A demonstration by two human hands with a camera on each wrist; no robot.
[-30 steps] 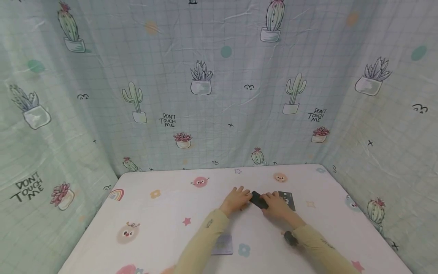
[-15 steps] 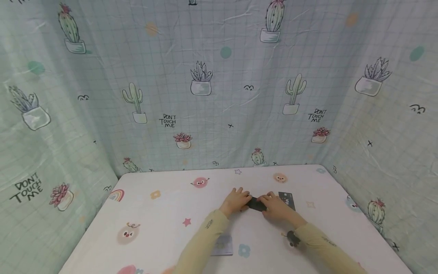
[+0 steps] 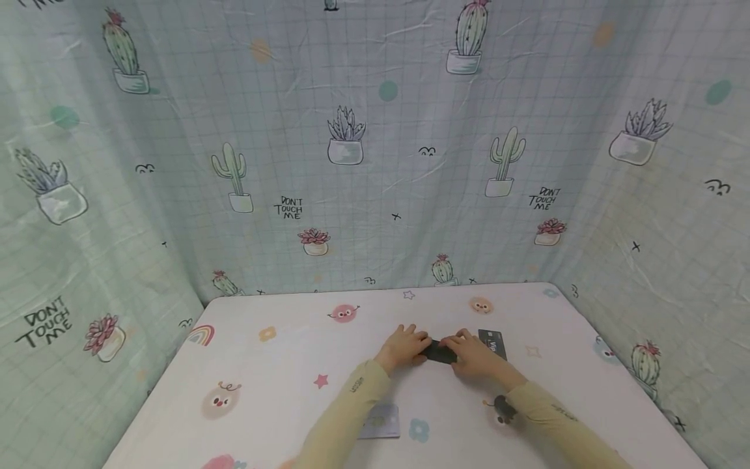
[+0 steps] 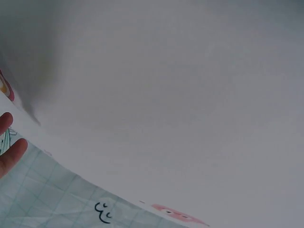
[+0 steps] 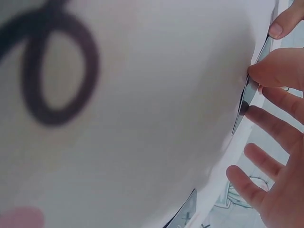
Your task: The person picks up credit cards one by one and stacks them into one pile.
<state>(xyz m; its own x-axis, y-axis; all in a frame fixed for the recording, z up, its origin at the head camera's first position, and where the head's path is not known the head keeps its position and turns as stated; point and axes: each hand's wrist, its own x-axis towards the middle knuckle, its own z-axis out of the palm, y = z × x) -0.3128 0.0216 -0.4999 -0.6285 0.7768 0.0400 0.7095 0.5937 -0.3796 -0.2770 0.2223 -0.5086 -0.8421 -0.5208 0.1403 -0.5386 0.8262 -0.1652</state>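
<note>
In the head view a dark card [image 3: 439,352], thin and flat, lies between my two hands. The right hand [image 3: 473,354] pinches its right end; in the right wrist view the thumb and a finger meet on the card [image 5: 248,92], the other fingers spread. My left hand [image 3: 404,346] is at its left end, where the right wrist view shows a thumb [image 5: 283,23] against the card's edge. The left wrist view has just two fingertips [image 4: 14,154] at its border. Another dark card [image 3: 492,342], with pale lettering, lies beyond the right hand.
A pale purple flat piece [image 3: 382,421] lies near the front, partly hidden by the left sleeve [image 3: 346,417]. The white tablecloth [image 3: 281,371] bears printed figures. Patterned curtains [image 3: 375,195] hang behind and at both sides.
A second ago the card was tilted, its left end farther back. It has turned to lie more crosswise, and more of its left end is covered by the left hand.
</note>
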